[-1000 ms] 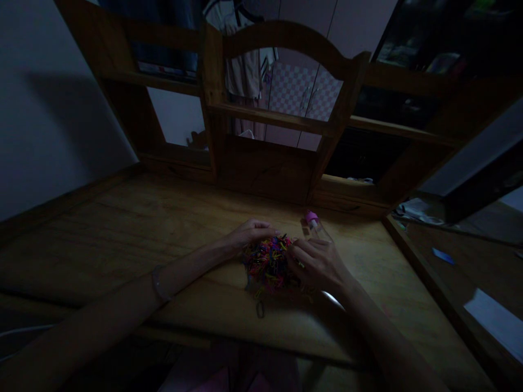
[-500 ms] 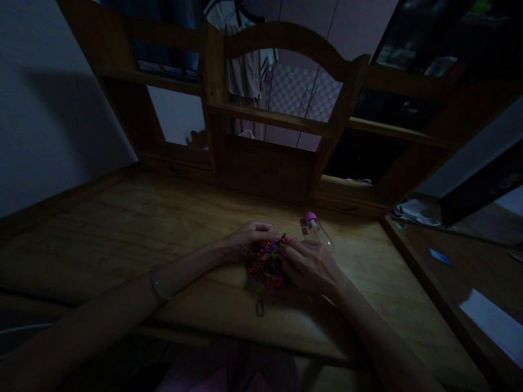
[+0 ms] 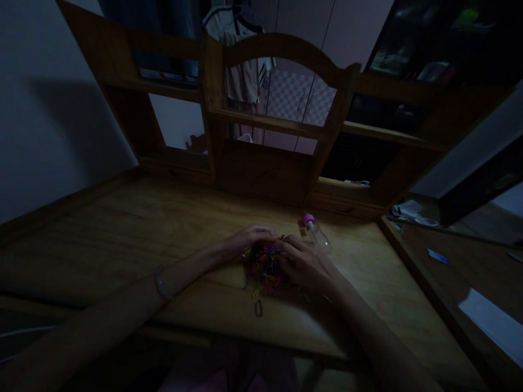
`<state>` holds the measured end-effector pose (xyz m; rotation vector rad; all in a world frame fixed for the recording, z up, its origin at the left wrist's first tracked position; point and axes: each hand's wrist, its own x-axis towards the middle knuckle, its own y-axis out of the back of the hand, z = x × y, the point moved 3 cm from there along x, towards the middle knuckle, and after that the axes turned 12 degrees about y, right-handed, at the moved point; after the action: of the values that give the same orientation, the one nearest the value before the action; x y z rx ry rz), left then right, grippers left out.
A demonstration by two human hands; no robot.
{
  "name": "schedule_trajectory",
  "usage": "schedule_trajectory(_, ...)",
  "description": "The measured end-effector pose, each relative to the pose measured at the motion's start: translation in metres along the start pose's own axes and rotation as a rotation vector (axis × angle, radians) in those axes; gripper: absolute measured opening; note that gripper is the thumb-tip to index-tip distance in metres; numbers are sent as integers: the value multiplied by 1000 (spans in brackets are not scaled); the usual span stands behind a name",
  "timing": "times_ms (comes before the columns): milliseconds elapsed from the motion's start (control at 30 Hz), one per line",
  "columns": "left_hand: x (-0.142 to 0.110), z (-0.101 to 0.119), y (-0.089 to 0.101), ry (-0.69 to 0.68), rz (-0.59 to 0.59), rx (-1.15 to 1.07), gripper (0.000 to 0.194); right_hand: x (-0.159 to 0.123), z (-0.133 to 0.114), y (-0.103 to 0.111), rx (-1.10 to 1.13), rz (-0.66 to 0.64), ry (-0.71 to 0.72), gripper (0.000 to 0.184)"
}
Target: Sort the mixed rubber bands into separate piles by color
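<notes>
A tangled heap of thin, colourful bands or cords [image 3: 267,269] lies on the wooden desk [image 3: 171,218], with red, yellow, blue and purple strands. My left hand [image 3: 252,237] is closed at its upper left edge, thumb and fingers pinching strands there. From the right, my right hand [image 3: 304,262] covers part of the heap, its fingers bent and closed on the strands near the top. Both sets of fingertips nearly meet, and a small dark tip pokes up between them. Just below the heap lies a single dark loop [image 3: 258,308], apart from both hands.
A clear bottle with a pink cap [image 3: 309,219] lies behind my right hand. Wooden shelving [image 3: 267,169] rises at the desk's back. On the lower surface at right are white paper [image 3: 492,321] and a small blue card [image 3: 437,256]. The room is dim.
My fingertips have shifted slightly at the top of the heap, the right fingers now arching more over it. The view has tilted a little; the bottle and loop stay in place.
</notes>
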<state>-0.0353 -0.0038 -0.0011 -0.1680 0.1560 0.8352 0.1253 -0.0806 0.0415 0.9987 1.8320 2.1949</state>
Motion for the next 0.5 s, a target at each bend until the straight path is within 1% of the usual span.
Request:
schedule_trajectory(67,4,2,13,19,71,-67,23,-3,5,3,19,46,-30,41)
schedule_trajectory(100,6,5,24,18,127,-79,24,-5,8,4,20,72,-46,44)
schedule_trajectory(167,6,13,54,-18,286,-20,27,-8,15,6,26,128,-83,47)
schedule_trajectory(233,2,23,92,-77,498,171,28,-12,21,6,54,170,-121,46)
schedule_trajectory(300,-8,28,131,-82,761,433,28,-14,24,6,90,191,-145,44)
schedule_trajectory(367,-21,29,166,-43,1014,684,24,-15,25,4,110,192,-149,43)
schedule_trajectory(400,-28,28,180,-10,1100,780,21,-15,25,4,110,189,-148,42)
schedule_trajectory(433,-33,26,191,28,1144,839,19,-15,25,4,105,185,-149,42)
schedule_trajectory(500,-43,23,205,93,1163,849,16,-14,24,4,89,178,-147,43)
